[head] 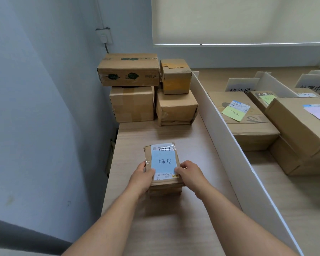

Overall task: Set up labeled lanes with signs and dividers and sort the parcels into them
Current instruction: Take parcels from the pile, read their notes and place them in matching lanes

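Your left hand (143, 174) and right hand (189, 171) grip the blue-noted small parcel (163, 163) by its sides on the bench's left strip, left of the white divider (227, 126); sorting step underway, so next read the note, carry it to the matching lane.

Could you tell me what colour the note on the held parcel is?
Light blue note, seen in the head view.

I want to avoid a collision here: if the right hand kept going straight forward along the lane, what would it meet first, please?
Probably the lower right box of the stack at the far end. The right hand holds the small parcel, and bare table lies between; depth is uncertain.
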Demonstrator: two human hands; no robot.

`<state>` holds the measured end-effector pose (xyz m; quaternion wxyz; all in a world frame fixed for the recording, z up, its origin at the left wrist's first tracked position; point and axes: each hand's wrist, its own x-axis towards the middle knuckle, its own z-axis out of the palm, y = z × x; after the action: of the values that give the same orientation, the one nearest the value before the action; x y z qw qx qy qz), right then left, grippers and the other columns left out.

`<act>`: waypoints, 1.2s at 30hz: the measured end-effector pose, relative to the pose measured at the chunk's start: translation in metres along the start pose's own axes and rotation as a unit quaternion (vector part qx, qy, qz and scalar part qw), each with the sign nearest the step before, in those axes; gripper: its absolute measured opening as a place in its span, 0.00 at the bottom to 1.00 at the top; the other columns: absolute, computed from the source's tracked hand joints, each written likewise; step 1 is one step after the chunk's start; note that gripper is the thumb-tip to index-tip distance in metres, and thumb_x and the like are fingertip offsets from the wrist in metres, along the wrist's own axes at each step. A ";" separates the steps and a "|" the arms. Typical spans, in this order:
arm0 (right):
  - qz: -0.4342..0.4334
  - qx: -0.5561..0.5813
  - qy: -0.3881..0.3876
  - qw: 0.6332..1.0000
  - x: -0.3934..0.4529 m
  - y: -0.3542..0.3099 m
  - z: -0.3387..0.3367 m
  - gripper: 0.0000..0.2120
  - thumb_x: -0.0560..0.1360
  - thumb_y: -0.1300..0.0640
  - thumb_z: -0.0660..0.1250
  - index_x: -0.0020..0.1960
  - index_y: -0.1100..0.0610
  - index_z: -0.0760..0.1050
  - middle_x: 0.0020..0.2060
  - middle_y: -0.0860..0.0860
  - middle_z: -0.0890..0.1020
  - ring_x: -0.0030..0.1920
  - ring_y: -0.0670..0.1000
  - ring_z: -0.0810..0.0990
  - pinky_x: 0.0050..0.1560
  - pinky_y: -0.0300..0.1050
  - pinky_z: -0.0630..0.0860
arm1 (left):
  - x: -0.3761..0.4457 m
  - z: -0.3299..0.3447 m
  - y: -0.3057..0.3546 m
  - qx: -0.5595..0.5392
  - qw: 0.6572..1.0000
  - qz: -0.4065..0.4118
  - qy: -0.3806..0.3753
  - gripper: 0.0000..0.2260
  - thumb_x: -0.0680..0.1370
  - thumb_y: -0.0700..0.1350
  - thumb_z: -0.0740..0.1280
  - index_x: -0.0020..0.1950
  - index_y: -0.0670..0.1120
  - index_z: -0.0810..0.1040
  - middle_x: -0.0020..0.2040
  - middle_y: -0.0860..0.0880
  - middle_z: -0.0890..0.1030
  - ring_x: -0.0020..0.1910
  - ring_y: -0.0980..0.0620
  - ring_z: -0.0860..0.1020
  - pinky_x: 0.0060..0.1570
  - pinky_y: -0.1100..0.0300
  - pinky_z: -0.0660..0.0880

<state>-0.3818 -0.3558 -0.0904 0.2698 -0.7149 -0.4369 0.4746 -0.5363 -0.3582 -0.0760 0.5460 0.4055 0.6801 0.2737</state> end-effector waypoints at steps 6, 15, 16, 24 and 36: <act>0.013 -0.019 0.009 1.000 -0.002 0.000 -0.002 0.06 0.74 0.52 0.62 0.46 0.55 0.71 0.45 0.53 0.82 0.45 0.53 0.82 0.47 0.51 0.79 | 0.000 0.000 -0.001 -0.011 1.000 0.010 0.008 0.20 0.79 0.42 0.59 0.72 0.51 0.66 0.62 0.48 0.77 0.55 0.49 0.78 0.59 0.53 0.75; -0.025 -0.072 0.067 0.995 0.002 -0.005 -0.013 0.26 0.80 0.42 0.52 0.76 0.46 0.53 0.70 0.57 0.66 0.67 0.57 0.68 0.62 0.50 0.66 | 0.008 -0.012 -0.011 0.122 0.980 -0.072 0.139 0.31 0.76 0.60 0.59 0.75 0.47 0.57 0.70 0.40 0.65 0.64 0.38 0.70 0.61 0.50 0.70; -0.034 -0.061 0.044 0.997 0.006 -0.007 -0.012 0.26 0.80 0.43 0.52 0.76 0.45 0.52 0.71 0.57 0.64 0.68 0.57 0.67 0.62 0.50 0.66 | 0.008 -0.011 -0.012 0.117 0.981 -0.076 0.131 0.33 0.75 0.62 0.58 0.75 0.47 0.57 0.68 0.41 0.67 0.61 0.38 0.73 0.61 0.48 0.71; -0.002 -0.170 0.142 0.975 0.020 -0.019 -0.019 0.26 0.78 0.38 0.51 0.60 0.57 0.72 0.57 0.56 0.76 0.53 0.57 0.75 0.49 0.49 0.70 | 0.014 -0.014 -0.004 0.046 0.986 -0.058 0.148 0.37 0.65 0.59 0.60 0.71 0.47 0.61 0.61 0.43 0.75 0.55 0.39 0.78 0.56 0.44 0.76; -0.057 -0.175 0.081 0.980 0.023 -0.018 -0.016 0.23 0.78 0.41 0.51 0.60 0.54 0.75 0.57 0.55 0.76 0.57 0.57 0.73 0.54 0.51 0.72 | 0.010 -0.015 -0.003 0.062 0.979 -0.129 0.143 0.32 0.77 0.62 0.55 0.75 0.45 0.55 0.68 0.40 0.63 0.55 0.41 0.73 0.56 0.48 0.76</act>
<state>-0.3695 -0.3265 -0.0799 0.2021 -0.7611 -0.5296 0.3151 -0.5526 -0.3500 -0.0796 0.4475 0.3045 0.8133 0.2134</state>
